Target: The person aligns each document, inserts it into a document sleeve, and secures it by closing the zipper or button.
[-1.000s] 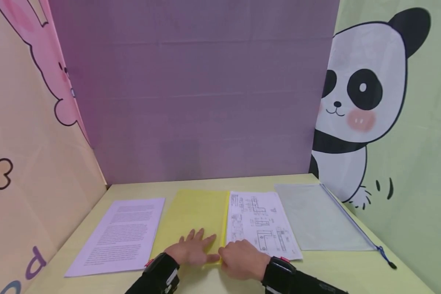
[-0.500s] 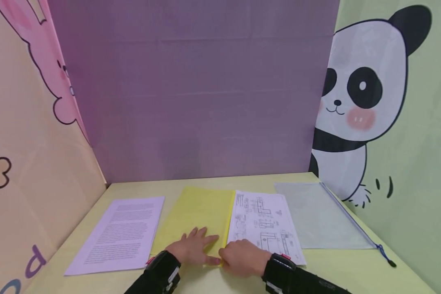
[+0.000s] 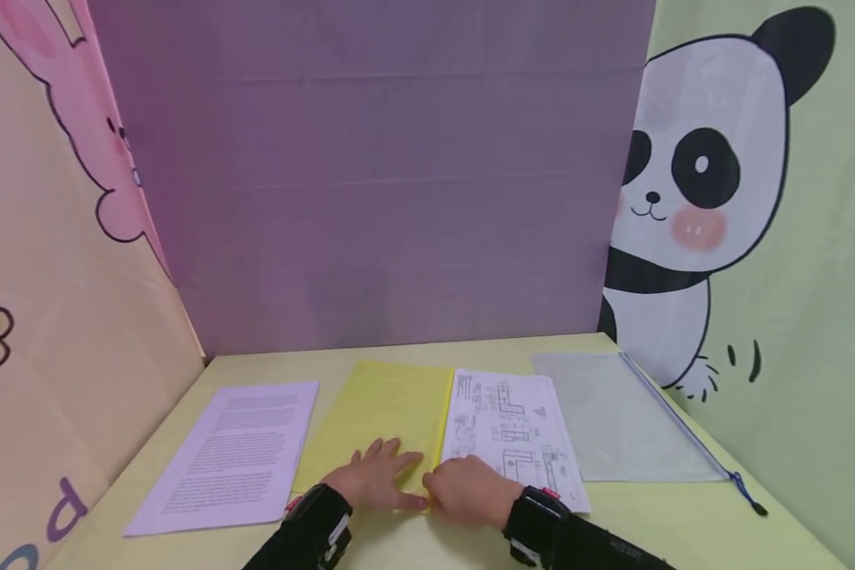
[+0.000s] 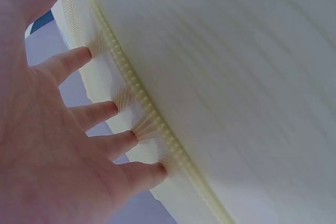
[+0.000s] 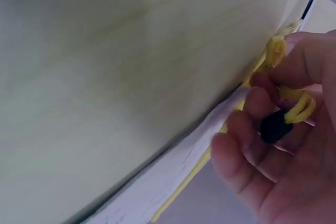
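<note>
I am pressing my left hand flat, fingers straight, on the yellow zip folder lying near the desk's front edge, while my right hand is pinching its yellow zipper cord at the near right corner.

Head high, forward-down; wrists close on yellow folder
</note>
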`<state>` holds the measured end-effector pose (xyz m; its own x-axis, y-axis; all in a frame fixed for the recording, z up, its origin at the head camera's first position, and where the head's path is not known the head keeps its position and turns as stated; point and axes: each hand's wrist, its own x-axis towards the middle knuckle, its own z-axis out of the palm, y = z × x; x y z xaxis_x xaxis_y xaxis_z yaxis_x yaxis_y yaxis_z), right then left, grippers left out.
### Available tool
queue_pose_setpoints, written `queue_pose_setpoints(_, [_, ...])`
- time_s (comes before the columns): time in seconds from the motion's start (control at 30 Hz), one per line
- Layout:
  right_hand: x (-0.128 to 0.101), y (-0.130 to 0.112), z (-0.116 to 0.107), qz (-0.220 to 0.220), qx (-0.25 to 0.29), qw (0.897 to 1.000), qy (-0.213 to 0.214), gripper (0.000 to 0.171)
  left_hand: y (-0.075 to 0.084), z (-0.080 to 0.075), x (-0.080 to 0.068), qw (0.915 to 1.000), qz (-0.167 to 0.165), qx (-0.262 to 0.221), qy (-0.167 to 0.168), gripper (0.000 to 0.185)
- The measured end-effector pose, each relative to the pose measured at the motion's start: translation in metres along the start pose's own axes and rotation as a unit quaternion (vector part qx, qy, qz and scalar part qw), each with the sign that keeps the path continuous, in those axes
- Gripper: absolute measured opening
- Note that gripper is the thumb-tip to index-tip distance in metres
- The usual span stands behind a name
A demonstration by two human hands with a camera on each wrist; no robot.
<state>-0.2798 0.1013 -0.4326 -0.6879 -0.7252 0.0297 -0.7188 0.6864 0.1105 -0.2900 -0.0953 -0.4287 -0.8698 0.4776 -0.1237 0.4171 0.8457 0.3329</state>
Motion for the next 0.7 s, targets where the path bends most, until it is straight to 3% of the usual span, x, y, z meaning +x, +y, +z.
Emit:
queue_pose_setpoints(0.37, [0.004, 0.008, -0.003, 0.01, 0.069, 0.998, -0.005, 0.029, -0.001, 0.0, 0.002, 1.0, 0.0, 0.004, 0.001, 0.082])
queue_pose_setpoints(0.7, [0.006, 0.012, -0.002, 0.027, 0.042, 0.999, -0.003, 0.02, -0.002, 0.002, 0.004, 1.0, -0.008, 0.003, 0.0, 0.081])
